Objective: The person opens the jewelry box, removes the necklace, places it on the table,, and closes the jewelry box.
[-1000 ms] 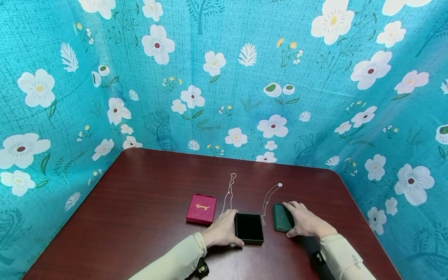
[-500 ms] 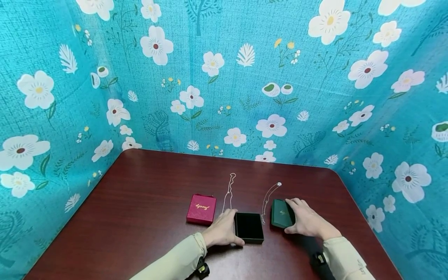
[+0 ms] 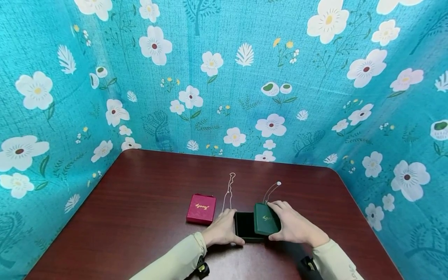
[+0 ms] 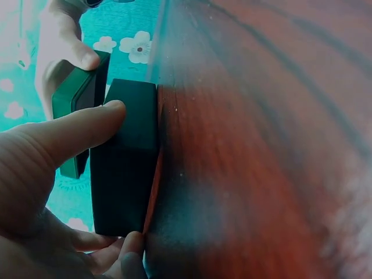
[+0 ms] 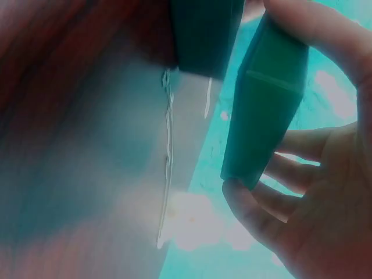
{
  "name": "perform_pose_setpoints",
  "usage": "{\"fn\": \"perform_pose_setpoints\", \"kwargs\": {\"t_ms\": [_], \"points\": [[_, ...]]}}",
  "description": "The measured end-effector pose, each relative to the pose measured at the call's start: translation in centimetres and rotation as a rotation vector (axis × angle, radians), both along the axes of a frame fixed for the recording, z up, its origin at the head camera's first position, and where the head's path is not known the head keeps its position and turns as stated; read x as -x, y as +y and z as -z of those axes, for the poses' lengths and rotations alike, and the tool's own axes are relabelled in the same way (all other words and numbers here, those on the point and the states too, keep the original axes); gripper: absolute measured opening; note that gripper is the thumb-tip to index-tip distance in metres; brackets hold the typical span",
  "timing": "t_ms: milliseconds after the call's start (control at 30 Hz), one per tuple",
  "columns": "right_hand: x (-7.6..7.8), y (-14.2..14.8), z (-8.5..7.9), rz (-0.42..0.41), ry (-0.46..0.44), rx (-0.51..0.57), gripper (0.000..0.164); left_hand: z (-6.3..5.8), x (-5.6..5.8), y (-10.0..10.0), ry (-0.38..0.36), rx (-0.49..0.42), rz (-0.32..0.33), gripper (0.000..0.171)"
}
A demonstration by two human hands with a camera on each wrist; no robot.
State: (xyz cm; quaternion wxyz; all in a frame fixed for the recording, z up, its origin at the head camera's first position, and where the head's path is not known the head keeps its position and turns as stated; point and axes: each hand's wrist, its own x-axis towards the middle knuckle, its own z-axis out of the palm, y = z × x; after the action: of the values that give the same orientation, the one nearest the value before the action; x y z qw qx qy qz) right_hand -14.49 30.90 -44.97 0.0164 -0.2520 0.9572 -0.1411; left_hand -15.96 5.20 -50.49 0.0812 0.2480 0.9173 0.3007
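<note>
In the head view my left hand [image 3: 223,230] holds the dark open box base [image 3: 245,227] by its left side, flat on the table. The left wrist view shows its thumb across one wall of that box base [image 4: 125,174] and fingertips at the opposite end. My right hand [image 3: 295,225] grips the green box lid [image 3: 263,218], gold-lettered on top, between thumb and fingers. Tilted, the lid hangs over the base's right part. A gap separates lid [image 5: 267,104] and base [image 5: 203,35] in the right wrist view. The base's right interior is hidden from the head camera.
A red jewelry box [image 3: 202,209] with gold lettering lies left of my left hand. One thin chain necklace [image 3: 229,190] stretches behind that hand. Another necklace [image 3: 270,191] with a pale round end lies behind the lid. Flowered blue cloth [image 3: 196,77] surrounds the brown table [image 3: 147,202].
My right hand has lifted the green lid off the table and carried it left, over the box base. The left hand and base have stayed in place.
</note>
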Motion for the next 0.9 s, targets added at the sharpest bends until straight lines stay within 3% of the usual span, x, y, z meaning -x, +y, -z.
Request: {"fn": "perform_pose_setpoints", "kwargs": {"t_ms": [433,900], "points": [[-0.1,-2.7,1.1,-0.064,-0.020,0.001,0.099,0.2,0.1,-0.1,-0.018,-0.028,0.004,0.094],[0.2,-4.0,1.4,-0.118,0.018,0.008,0.097,0.4,0.0,-0.1,0.037,-0.052,0.018,0.088]]}}
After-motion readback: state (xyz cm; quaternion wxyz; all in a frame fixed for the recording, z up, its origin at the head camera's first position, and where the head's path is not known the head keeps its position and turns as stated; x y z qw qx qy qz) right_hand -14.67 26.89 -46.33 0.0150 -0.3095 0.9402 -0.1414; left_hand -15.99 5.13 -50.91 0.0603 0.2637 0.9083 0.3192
